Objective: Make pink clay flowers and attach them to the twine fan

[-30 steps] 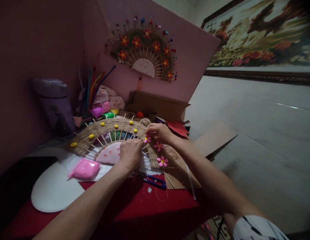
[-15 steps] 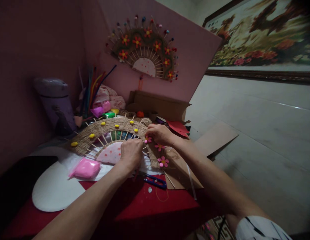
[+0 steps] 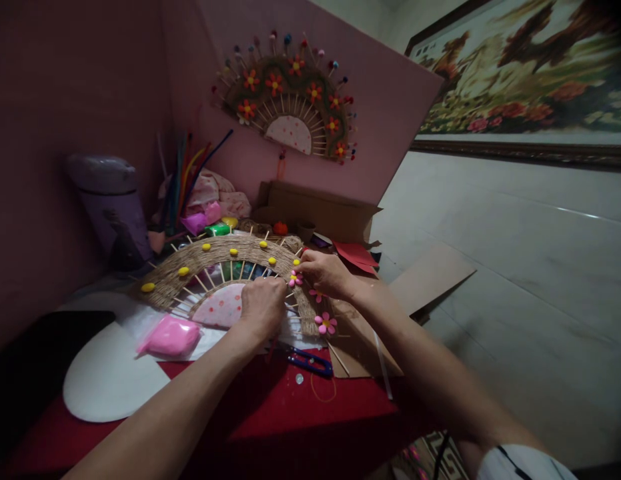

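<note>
A rope-banded fan (image 3: pixel 219 251) lies over the red worktop (image 3: pixel 290 417), three pink flowers (image 3: pixel 325 324) in place at its right end and seven yellow dots (image 3: pixel 233 252) apparently left without petals. The left hand (image 3: pixel 264 303) is balled over the spotted base, its grip hidden; the right hand (image 3: pixel 323 270) bends its fingers at the farthest flower, holding what, one cannot tell. Blue snips (image 3: pixel 310 362) lie near.
</note>
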Tool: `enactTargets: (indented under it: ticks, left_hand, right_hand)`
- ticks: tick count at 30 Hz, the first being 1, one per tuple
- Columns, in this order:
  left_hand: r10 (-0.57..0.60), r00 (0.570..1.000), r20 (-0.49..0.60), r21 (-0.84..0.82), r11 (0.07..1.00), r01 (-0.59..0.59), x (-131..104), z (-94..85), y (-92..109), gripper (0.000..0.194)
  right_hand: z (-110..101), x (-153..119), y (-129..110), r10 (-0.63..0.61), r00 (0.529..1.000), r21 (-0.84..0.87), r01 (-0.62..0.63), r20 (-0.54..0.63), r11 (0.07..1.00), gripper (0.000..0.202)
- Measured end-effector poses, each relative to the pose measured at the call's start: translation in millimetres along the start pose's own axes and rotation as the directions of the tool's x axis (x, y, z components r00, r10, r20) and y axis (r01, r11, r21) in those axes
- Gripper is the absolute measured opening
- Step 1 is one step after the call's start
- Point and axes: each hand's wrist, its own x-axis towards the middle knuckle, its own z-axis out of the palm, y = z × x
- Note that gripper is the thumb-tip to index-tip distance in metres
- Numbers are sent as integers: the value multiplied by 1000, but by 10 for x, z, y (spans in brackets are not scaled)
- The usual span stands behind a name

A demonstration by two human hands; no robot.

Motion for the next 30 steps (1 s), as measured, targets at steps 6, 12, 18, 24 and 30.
enactTargets:
  ticks: [6,12,18,24,30]
  left_hand:
    - [5,1000,-16,11,1000,-5,-5,2,3,28]
    - [7,1000,-24,29,1000,-6,0,9,8,28]
    - [2,1000,-11,41,999,-2,10,16,8,27]
    - [-4,1000,-10,37,999,4,10,15,7,27]
    - [-2,1000,-18,29,1000,2,4,22,4,29]
  right_hand:
    - [-21,-52,4,10,1000,-17,-10,-14,1000,25]
    - [-66,-122,-49,-1,1000,24,1,-13,1000,22]
    - [-71,-131,-65,-2,999,-89,-2,-52,996,29]
    - [-12,-122,-68,-58,998,-172,55,-11,984,21]
    - [-28,-150,-65,-56,994,-173,38,-98,984,23]
